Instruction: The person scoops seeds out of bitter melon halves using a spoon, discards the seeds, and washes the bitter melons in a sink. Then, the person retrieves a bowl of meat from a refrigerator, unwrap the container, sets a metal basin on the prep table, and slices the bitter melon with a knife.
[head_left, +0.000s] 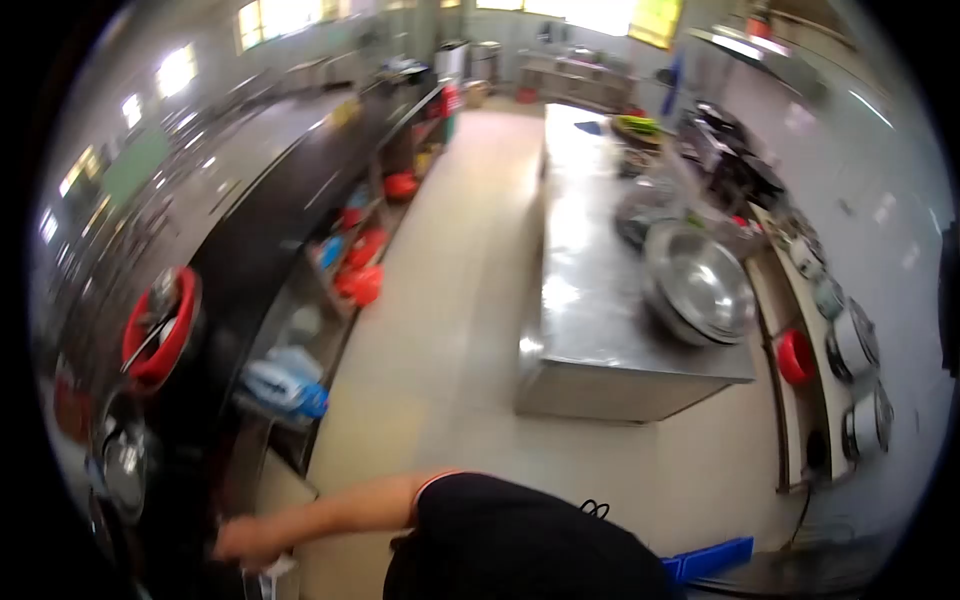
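My right hand (245, 541) reaches across to the lower left, at the near end of the dark countertop (245, 225). Motion blur smears its fingers, so I cannot see whether it holds anything. A bare forearm runs from it to a black short sleeve. Just below the hand is a whitish item (275, 575), too blurred to name. Beyond the hand on the counter lie a shiny metal bowl or pan (124, 468) and a red basin (134, 345) with a ladle-like utensil in it. My left hand is out of view.
A steel worktable (590, 300) stands to the right, with large metal basins (700, 280) on it. Pots (855, 340) line a wall shelf. Under the counter sit a blue-and-white package (285, 385) and red bags (360, 282). A blue object (710, 560) lies at lower right.
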